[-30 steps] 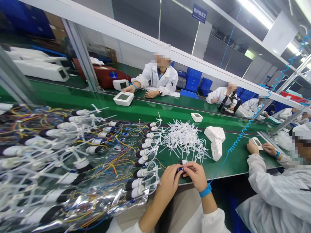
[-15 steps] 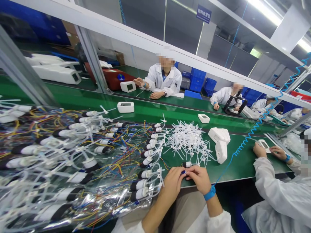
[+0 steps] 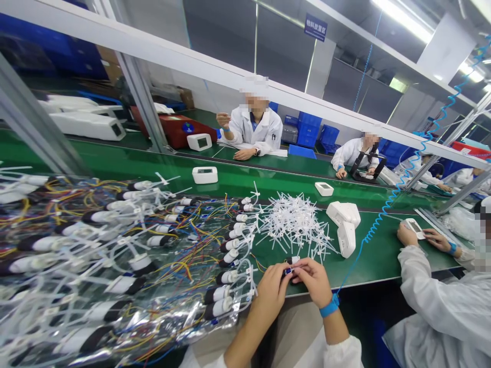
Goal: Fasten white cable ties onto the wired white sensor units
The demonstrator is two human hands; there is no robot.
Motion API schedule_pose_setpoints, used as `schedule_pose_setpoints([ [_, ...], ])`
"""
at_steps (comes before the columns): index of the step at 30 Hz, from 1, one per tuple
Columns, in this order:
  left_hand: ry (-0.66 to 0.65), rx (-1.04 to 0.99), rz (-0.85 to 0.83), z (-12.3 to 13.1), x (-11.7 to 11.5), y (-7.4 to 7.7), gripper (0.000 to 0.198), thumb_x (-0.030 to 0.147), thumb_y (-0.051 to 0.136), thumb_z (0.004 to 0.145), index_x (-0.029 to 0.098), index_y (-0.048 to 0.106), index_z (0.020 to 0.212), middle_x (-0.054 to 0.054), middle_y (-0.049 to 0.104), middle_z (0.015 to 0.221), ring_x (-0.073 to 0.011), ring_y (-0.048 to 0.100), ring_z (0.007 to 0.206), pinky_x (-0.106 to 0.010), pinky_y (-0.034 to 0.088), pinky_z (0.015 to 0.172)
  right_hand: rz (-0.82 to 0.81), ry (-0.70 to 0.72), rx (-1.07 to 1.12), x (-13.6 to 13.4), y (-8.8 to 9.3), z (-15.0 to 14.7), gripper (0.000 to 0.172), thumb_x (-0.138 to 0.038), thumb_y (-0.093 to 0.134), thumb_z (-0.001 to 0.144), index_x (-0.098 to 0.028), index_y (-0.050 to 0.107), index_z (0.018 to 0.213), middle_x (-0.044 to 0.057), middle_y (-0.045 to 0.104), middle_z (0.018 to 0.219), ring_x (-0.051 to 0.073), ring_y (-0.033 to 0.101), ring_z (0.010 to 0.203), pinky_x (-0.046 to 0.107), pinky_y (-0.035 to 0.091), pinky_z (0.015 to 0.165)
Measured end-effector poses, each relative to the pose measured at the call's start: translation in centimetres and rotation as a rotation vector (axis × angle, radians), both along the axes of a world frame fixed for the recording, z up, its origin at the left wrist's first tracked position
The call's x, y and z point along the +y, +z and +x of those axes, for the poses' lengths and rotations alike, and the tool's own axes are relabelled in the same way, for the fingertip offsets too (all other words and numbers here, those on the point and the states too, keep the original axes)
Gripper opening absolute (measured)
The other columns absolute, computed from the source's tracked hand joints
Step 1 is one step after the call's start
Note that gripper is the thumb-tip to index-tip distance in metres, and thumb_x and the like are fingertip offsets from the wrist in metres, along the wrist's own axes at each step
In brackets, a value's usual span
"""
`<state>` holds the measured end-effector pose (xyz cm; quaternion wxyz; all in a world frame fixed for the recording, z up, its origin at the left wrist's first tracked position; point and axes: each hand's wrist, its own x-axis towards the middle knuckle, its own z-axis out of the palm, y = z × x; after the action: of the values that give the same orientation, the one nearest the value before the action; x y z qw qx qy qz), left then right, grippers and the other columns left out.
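Note:
My left hand [image 3: 271,286] and my right hand [image 3: 313,282] meet at the front edge of the green bench. Both are closed in a pinch. A small blue circuit board [image 3: 287,272] sits between their fingertips. Just behind the fingers lies a small white cylinder [image 3: 293,260] with a dark end, partly hidden; wires run near it at the left. Beyond my hands is a heap of white cable ties [image 3: 293,220]. A blue wrist strap [image 3: 330,305] with a coiled cord is on my right wrist.
Wired white-and-black cylinders [image 3: 226,276] with tubes cover clear plastic on the left. White housings [image 3: 347,237] are stacked right of the ties. White devices [image 3: 204,175] sit on the green conveyor belt [image 3: 253,185]. A co-worker [image 3: 441,286] sits close at right; others sit opposite.
My fingers have shifted slightly around the board, showing more of its blue face. The devices on the belt have moved right. The co-worker opposite has raised a hand away from a white device.

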<state>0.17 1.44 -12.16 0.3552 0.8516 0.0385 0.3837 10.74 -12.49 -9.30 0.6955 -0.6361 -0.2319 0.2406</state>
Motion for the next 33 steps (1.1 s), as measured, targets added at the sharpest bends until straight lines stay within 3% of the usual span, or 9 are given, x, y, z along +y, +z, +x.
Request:
schedule_pose_setpoints([
  [13,-0.026,-0.035,0.004,0.4,0.4,-0.8,0.018,0.022,0.053,0.112,0.023,0.071,0.115,-0.006,0.079,0.102,-0.0260,0.075,0.096,-0.040,0.062,0.086,-0.086,-0.008,-0.147,-0.2,-0.8,0.2,0.047,-0.067,0.086,0.086,-0.021,0.089,0.096,0.009,0.086,0.094,0.023,0.081,0.071,0.037,0.072,0.068],
  [17,-0.007,-0.006,-0.019,0.1,-0.2,-0.1,0.020,0.022,0.051,0.113,0.022,0.070,0.114,-0.007,0.078,0.103,-0.0256,0.073,0.098,-0.039,0.061,0.086,-0.102,0.015,-0.127,-0.4,-0.2,0.2,0.042,-0.062,0.087,0.086,-0.021,0.088,0.096,0.007,0.085,0.087,0.022,0.080,0.068,0.035,0.071,0.067],
  [23,-0.009,0.066,-0.118,-0.4,-1.0,1.2,0.015,0.022,0.057,0.112,0.023,0.070,0.119,-0.008,0.078,0.112,-0.0255,0.072,0.107,-0.040,0.059,0.094,-0.011,0.026,-0.022,-1.1,0.3,0.2,0.040,-0.054,0.091,0.085,-0.023,0.082,0.109,0.008,0.086,0.102,0.023,0.082,0.084,0.037,0.073,0.076],
  [33,0.012,0.067,-0.105,-0.9,-1.1,1.8,0.015,0.020,0.056,0.112,0.022,0.070,0.118,-0.008,0.078,0.112,-0.0243,0.072,0.106,-0.037,0.059,0.094,-0.033,0.004,-0.056,-1.0,0.6,-0.2,0.036,-0.055,0.088,0.088,-0.022,0.085,0.102,0.008,0.087,0.101,0.023,0.083,0.086,0.037,0.073,0.078],
])
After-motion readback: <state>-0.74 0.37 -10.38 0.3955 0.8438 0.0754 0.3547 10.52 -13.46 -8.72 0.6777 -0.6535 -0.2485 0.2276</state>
